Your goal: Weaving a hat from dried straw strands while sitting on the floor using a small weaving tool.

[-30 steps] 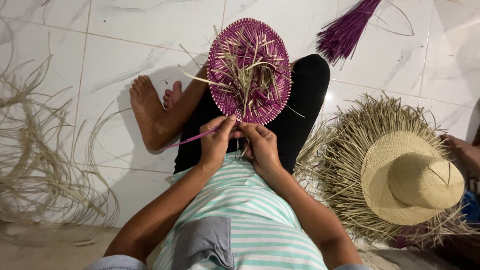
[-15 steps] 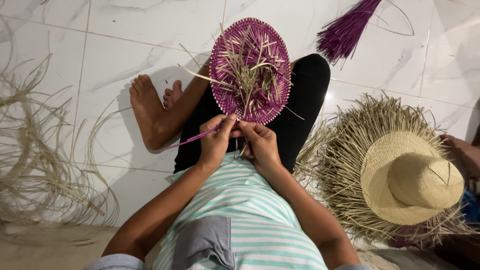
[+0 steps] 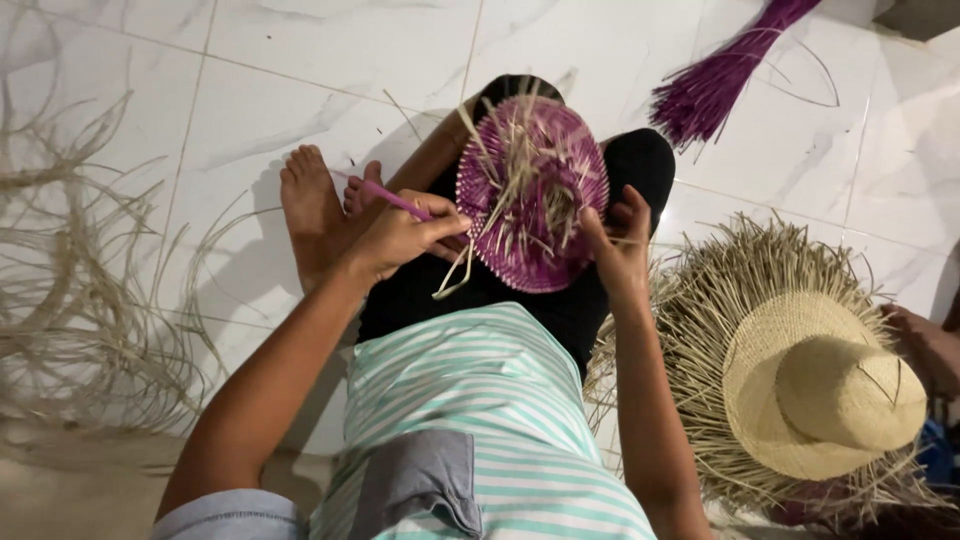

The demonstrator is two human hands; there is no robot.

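White marble-look tiled floor (image 3: 330, 50) with thin grout lines. At nine o'clock, a loose tangle of pale straw strands (image 3: 70, 290). At one o'clock, a bundle of purple fibres (image 3: 715, 85). At four o'clock, a natural-coloured straw hat (image 3: 810, 385) with an unfinished, fringed brim, lying crown up.

No packages, labels, signs or screens anywhere in view.
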